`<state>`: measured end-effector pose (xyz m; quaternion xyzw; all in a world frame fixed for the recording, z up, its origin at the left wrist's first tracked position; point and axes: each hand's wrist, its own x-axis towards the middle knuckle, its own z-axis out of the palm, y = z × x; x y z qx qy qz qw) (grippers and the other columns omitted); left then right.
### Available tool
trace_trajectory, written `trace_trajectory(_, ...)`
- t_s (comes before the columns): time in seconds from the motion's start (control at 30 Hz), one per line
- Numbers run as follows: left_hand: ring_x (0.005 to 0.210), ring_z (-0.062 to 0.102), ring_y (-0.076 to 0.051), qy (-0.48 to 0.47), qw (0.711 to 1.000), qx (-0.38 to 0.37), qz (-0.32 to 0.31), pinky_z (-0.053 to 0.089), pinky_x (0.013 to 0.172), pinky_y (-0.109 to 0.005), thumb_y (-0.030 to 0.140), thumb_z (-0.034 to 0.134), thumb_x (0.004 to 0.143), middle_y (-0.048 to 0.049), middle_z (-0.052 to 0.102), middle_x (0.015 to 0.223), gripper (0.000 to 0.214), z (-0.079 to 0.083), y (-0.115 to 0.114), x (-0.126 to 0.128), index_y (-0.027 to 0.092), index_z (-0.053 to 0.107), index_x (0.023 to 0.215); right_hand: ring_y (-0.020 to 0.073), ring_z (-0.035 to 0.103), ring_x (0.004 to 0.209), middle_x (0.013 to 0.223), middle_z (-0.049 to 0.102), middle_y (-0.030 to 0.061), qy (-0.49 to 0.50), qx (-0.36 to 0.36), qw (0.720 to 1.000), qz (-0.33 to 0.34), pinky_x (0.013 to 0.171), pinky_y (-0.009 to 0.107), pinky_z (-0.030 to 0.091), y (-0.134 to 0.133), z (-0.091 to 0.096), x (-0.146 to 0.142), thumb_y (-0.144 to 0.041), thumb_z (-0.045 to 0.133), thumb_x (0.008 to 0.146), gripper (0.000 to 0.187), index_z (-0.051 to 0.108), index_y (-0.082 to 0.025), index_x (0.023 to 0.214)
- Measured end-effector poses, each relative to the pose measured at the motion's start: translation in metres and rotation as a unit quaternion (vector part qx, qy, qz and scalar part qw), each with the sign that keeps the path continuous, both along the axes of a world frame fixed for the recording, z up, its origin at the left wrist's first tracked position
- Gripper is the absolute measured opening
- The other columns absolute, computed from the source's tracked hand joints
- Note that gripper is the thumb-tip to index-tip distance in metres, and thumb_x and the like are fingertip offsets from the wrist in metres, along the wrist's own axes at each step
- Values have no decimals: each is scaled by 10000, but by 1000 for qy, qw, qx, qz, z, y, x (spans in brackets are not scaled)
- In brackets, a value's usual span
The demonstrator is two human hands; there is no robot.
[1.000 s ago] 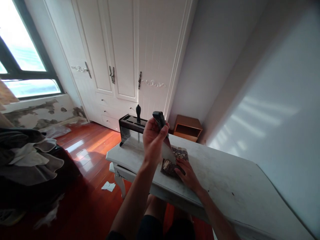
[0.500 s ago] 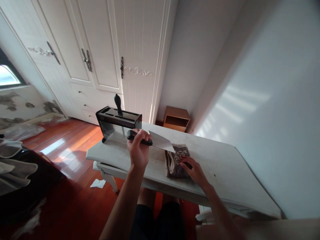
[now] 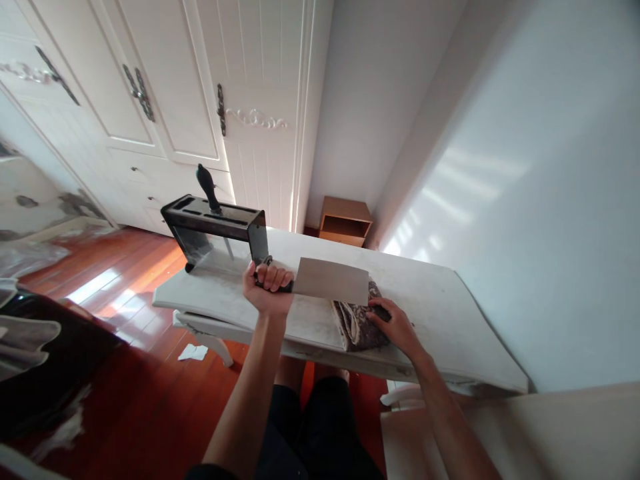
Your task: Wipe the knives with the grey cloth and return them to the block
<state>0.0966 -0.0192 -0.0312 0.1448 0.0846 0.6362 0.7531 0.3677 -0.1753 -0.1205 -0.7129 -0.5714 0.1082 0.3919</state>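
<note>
My left hand (image 3: 267, 288) is closed around the black handle of a cleaver (image 3: 333, 281). Its broad rectangular blade faces me and is held level just above the white table (image 3: 435, 313). The blade's right end overlaps a folded, dark patterned cloth (image 3: 357, 323) lying on the table. My right hand (image 3: 395, 321) rests on top of that cloth, fingers bent and pressing it down. A black knife block (image 3: 215, 233) with one black handle sticking up stands at the table's left end, just behind my left hand.
White wardrobe doors (image 3: 165, 100) fill the back left. A small wooden cabinet (image 3: 345, 227) sits on the floor in the corner. Red wooden floor (image 3: 125, 300) lies to the left, with a paper scrap (image 3: 193, 352). A dark pile of cloth (image 3: 30, 360) is at far left.
The cleaver went from tilted point-down over the cloth to level with its flat side facing me. My left hand dropped lower and leftward. The view swung right.
</note>
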Motion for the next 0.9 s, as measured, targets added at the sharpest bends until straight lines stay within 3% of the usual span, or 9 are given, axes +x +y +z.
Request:
trace_trajectory(0.1,392,145,-46,8,1000,10,7,273,452,-219,330,592,758,87,134,451,479,-16,-1,7,193,180,556,322,477,1287,1342,564,136,-30,31,997,-66,1105,506,349,-4,-14,4,-551,687,751,576,617,-211,1211)
trace_trajectory(0.2,394,112,-45,0,1000,16,11,270,449,-210,254,598,705,89,107,449,468,-29,-4,11,190,159,554,376,517,1234,1285,601,169,-28,-12,989,-145,1038,543,395,-6,-20,9,-623,742,653,770,580,-187,1267)
trace_trajectory(0.37,410,58,-48,7,1000,-1,7,240,435,-212,256,583,705,90,69,451,494,-39,-8,17,191,110,578,327,674,881,926,734,103,30,-127,985,-114,791,431,509,-6,-1,8,-570,794,611,557,693,-208,1023)
trace_trajectory(0.47,409,58,-49,8,1000,7,11,245,442,-217,270,587,715,88,54,455,521,-45,-8,21,189,91,579,286,676,788,829,735,76,152,-120,974,-116,708,381,519,-8,15,-1,-514,812,592,468,694,-173,890)
trace_trajectory(0.57,400,65,-44,-11,1000,13,6,254,445,-211,263,605,709,91,48,455,544,-54,-4,24,187,84,574,256,690,754,840,749,48,353,-50,925,-133,669,352,544,-17,25,-11,-425,859,553,503,670,-177,948)
trace_trajectory(0.67,381,91,-37,-28,999,17,-4,264,445,-205,256,626,683,94,58,443,552,-63,1,27,184,92,564,271,714,733,837,761,58,543,-10,828,-140,679,387,582,-29,26,-20,-375,859,543,511,666,-176,974)
trace_trajectory(0.73,369,115,-34,-35,999,17,-10,270,449,-206,251,637,660,95,74,429,551,-66,4,31,183,101,553,298,725,751,810,762,72,605,0,784,-137,709,426,597,-34,22,-30,-382,831,570,454,677,-171,941)
trace_trajectory(0.9,365,118,-39,-9,1000,7,-14,276,454,-210,291,630,674,92,73,418,542,-67,-4,48,183,118,531,312,726,881,922,765,50,650,70,751,-87,817,475,593,-25,9,-73,-400,784,627,438,659,-222,1007)
